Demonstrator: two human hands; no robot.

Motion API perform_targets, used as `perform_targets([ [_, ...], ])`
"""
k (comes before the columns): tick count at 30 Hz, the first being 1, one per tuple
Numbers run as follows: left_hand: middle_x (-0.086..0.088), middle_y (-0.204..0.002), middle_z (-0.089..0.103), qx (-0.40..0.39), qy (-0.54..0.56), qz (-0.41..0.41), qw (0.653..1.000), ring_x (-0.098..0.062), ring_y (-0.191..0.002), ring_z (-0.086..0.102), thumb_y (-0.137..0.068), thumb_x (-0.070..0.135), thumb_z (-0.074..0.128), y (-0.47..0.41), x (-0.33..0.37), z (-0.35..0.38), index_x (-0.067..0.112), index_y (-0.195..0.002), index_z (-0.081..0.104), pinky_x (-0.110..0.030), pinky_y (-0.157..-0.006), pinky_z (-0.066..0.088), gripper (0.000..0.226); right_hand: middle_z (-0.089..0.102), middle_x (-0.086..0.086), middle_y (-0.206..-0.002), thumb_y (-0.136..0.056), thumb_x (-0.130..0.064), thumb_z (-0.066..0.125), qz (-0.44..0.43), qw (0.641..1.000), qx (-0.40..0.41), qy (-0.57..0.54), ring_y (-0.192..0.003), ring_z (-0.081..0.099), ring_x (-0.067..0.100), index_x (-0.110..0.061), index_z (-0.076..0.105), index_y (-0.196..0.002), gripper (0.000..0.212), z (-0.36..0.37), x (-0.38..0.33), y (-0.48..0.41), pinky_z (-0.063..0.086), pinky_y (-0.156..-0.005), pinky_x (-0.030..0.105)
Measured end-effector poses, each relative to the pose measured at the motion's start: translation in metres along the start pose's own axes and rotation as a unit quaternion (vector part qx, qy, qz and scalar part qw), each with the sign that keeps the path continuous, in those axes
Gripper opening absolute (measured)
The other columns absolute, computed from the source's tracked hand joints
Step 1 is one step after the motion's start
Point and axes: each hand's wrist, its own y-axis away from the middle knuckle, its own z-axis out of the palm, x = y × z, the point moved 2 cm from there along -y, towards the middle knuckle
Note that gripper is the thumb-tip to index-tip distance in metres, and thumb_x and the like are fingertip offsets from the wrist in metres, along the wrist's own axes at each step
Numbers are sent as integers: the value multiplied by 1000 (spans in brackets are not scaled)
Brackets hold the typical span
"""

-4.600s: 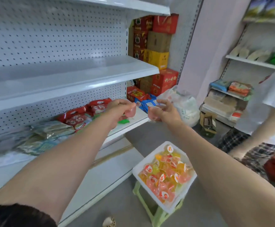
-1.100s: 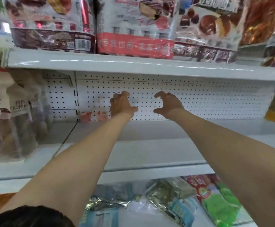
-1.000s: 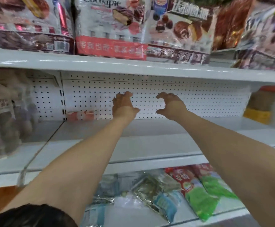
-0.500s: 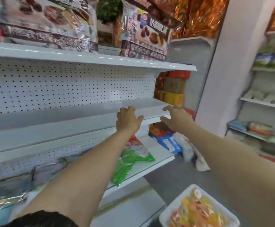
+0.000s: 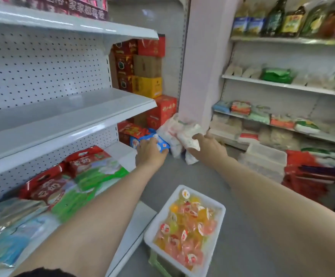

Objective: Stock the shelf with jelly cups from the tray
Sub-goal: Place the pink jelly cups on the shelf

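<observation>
Both arms stretch forward over the aisle floor, the left hand (image 5: pixel 151 154) and the right hand (image 5: pixel 209 146) well above and beyond the tray (image 5: pixel 219 208), and neither appears to hold anything: the right hand's fingers are loosely bent and slightly apart, while the left hand's fingers curl down out of sight behind its back, so how exactly they lie cannot be told. The jelly cups (image 5: pixel 184 226) lie heaped in the tray, which sits low on a small green stool (image 5: pixel 157 263) beside the shelving, and the bare white shelf (image 5: pixel 82 114) meant for them is up on the left. The main risk is the perch: the tray looks wider than the stool, so a push on one rim during the next grab could tip it and spill cups onto the floor. The cups are piled loosely (and probably slick), so a greedy handful could shed one on the lift. A forearm could also catch the snack bags (image 5: pixel 78 176) jutting over the lower shelf's edge
</observation>
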Motion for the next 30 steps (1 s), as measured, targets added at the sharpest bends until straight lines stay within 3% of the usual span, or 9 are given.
perform_targets([
  [8,-14,-126,52,-128,-24,-27,991,-33,-119,50,-84,43,70,-43,-26,136,18,-125,55,-38,-96,43,50,51,11,-138,-95,-46,56,99,988,-117,-7,-124,51,30,-19,41,-142,57,108,86,-37,46,-95,38],
  [16,-8,-129,53,-262,-53,-93,959,-30,-117,53,-86,49,67,-46,-106,259,18,-126,55,-42,-95,50,52,56,9,-133,-93,-53,54,196,949,-240,-65,-121,54,30,-19,48,-137,56,248,144,-43,46,-98,39],
  [20,-8,-121,58,-332,-67,-132,932,-27,-103,63,-84,44,71,-33,-148,300,18,-124,59,-35,-85,54,49,60,11,-128,-93,-50,57,252,909,-310,-122,-117,57,29,-17,52,-135,53,313,163,-25,46,-95,36],
  [23,-8,-115,63,-379,-59,-169,908,-25,-91,69,-80,43,74,-23,-182,328,17,-123,59,-38,-74,59,53,60,9,-127,-92,-49,60,290,880,-346,-148,-114,59,27,-17,53,-135,54,350,174,-12,47,-92,34],
  [30,-2,-122,63,-420,-54,-165,891,-19,-104,64,-83,33,72,-13,-229,362,19,-124,61,-31,-81,54,45,57,6,-133,-89,-45,66,301,861,-370,-178,-120,54,24,-21,54,-134,52,412,181,-13,42,-93,31],
])
